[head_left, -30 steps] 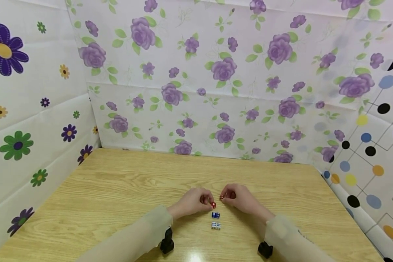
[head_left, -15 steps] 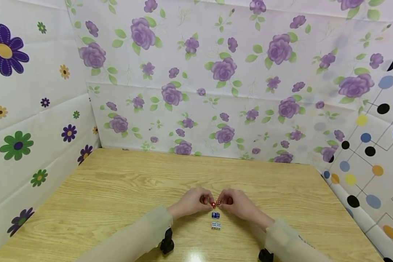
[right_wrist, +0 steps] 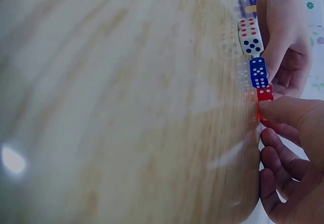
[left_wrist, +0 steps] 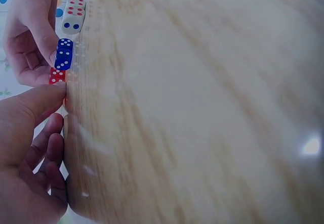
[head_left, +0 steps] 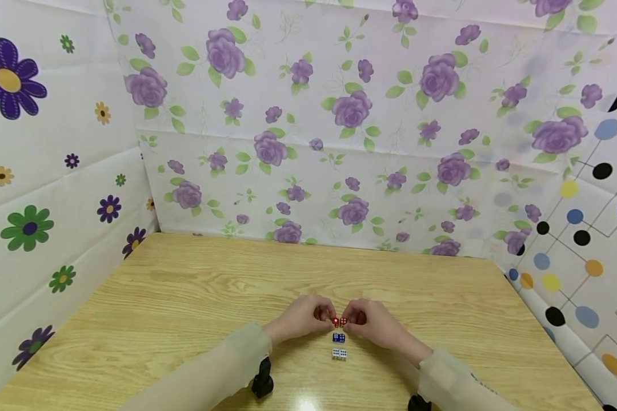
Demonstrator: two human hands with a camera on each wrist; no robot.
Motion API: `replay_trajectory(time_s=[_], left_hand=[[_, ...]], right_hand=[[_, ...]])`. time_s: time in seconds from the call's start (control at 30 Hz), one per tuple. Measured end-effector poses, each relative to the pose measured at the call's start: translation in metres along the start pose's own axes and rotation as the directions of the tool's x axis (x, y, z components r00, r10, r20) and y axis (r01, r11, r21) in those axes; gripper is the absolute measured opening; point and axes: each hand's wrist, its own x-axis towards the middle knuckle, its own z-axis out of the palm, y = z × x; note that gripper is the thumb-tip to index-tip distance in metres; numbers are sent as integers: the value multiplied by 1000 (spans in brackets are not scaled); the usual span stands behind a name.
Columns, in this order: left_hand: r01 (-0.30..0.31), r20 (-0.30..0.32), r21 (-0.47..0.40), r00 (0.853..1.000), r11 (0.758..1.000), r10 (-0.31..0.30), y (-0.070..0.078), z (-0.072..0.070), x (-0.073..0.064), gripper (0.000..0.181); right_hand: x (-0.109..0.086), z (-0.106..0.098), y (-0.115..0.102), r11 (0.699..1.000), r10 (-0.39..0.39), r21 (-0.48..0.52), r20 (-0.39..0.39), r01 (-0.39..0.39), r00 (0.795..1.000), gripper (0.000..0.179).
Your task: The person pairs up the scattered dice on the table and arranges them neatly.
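My left hand (head_left: 304, 315) pinches a red die (head_left: 335, 322) between thumb and fingertips. Facing it, my right hand (head_left: 374, 321) pinches another red die (head_left: 343, 322), and the two dice stand side by side with hardly any gap. Just nearer to me lies a pair of blue dice (head_left: 339, 338), side by side. Nearer still sits a pair of white dice (head_left: 339, 354), each with six pips on top. In the right wrist view, my right thumb covers part of the red die (right_wrist: 265, 92). The left wrist view shows the blue dice (left_wrist: 63, 54) beyond my left thumb.
The wood-grain table (head_left: 226, 279) extends around the dice on all sides. Floral cloth (head_left: 308, 114) hangs behind it, with patterned sheets at left and right. Black wrist straps (head_left: 263, 379) show at the sleeves.
My right hand has brought its red die toward me and leftward, up beside the left one. The left hand and the blue and white dice have stayed put.
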Motion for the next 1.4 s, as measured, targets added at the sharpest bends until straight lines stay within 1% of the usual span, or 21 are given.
replay_trajectory(time_s=[0.53, 1.07, 1.4], left_hand=[[0, 7, 15, 1000, 1000, -1, 0, 0, 0, 7], [-22, 13, 28, 1000, 999, 22, 1, -2, -2, 8], [-26, 10, 40, 1000, 999, 26, 0, -2, -1, 8]], right_hand=[[-1, 1, 1, 1000, -5, 6, -2, 5, 1000, 6], [0, 2, 1, 1000, -7, 23, -2, 7, 1000, 7], [1, 3, 2, 1000, -3, 11, -8, 4, 1000, 8]])
